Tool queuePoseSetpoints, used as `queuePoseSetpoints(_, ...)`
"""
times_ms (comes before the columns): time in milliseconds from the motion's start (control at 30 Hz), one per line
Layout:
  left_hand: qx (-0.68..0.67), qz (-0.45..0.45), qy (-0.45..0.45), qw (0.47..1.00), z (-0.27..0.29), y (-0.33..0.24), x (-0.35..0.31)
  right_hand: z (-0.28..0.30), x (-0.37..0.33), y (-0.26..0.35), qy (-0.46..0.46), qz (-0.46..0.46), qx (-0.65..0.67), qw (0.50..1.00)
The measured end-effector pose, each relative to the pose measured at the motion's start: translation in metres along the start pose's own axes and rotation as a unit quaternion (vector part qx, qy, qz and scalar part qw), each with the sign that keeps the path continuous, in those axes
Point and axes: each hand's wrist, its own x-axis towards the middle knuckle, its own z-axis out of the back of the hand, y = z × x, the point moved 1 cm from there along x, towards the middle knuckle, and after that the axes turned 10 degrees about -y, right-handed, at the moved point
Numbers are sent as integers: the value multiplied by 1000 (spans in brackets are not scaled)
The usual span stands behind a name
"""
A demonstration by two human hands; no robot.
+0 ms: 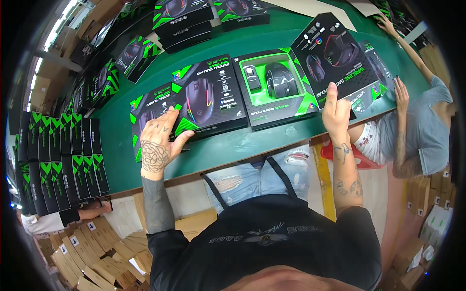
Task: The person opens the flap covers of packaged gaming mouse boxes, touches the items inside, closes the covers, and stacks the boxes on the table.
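A black-and-green gaming mouse box stands open on the table, with a dark mouse behind its framed window. Its printed front flap is swung out to the right. My right hand is closed at the flap's lower edge, one digit pointing up along it and the others curled. To the left lies a closed mouse box, overlapping another closed box. My left hand rests on these two with fingers stretched out and thumb apart, gripping nothing.
Rows of upright boxes stand at the left end of the green table. More boxes are stacked at the far side. At right, a co-worker sits with both hands on the table. Cardboard cartons lie below left.
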Motion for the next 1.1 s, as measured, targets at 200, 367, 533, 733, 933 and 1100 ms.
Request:
queuePoseSetpoints(200,49,36,-55,997,4,12,-4,3,14,18,-28,-72,-14,997)
queuePoseSetpoints(367,-97,319,-119,935,7,-10,6,2,16,15,-42,-84,-26,995)
queuePoseSetpoints(533,-70,248,-75,963,-10,-11,-12,-10,-4,8,38,-42,70,996)
queuePoseSetpoints(733,120,92,-91,984,-14,-41,-65,-5,-60,-20,-45,14,28,998)
queuePoseSetpoints(933,103,144,5,984,-13,-54,-105,4,-79,-16,36,-66,85,994)
queuePoseSetpoints(1100,36,47,53,997,26,-20,-69,-10,-57,15,27,120,60,991)
